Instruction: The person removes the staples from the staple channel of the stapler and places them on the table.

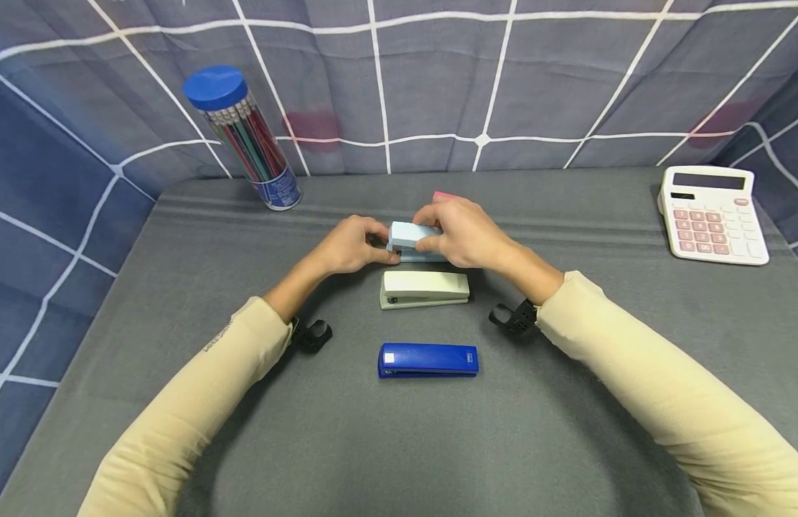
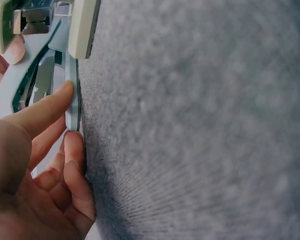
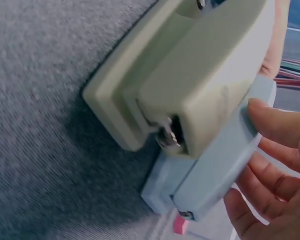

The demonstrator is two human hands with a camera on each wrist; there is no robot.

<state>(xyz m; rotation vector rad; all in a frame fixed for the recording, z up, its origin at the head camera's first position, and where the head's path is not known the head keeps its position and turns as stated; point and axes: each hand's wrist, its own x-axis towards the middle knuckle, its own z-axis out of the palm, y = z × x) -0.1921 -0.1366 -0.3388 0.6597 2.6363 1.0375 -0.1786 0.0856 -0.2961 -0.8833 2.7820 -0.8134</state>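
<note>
A light blue stapler (image 1: 408, 235) lies farthest back of three staplers in the head view. My right hand (image 1: 463, 233) grips its upper arm between thumb and fingers, and in the right wrist view the thumb lies along that arm. At the stapler's left end, my left hand (image 1: 350, 245) pinches the base; the left wrist view shows the thumb against the base's edge. Just in front lies a pale green stapler (image 1: 425, 289), touched by neither hand. Nearer still is a dark blue stapler (image 1: 428, 360). The light blue stapler's right end is hidden by my right hand in the head view.
Behind my right hand a bit of something pink (image 1: 446, 194) shows. A clear tub of pencils with a blue lid (image 1: 216, 87) stands at the back left. A white calculator (image 1: 714, 215) lies at the right on the grey cloth (image 1: 399, 452). A checked curtain (image 1: 438, 79) hangs behind.
</note>
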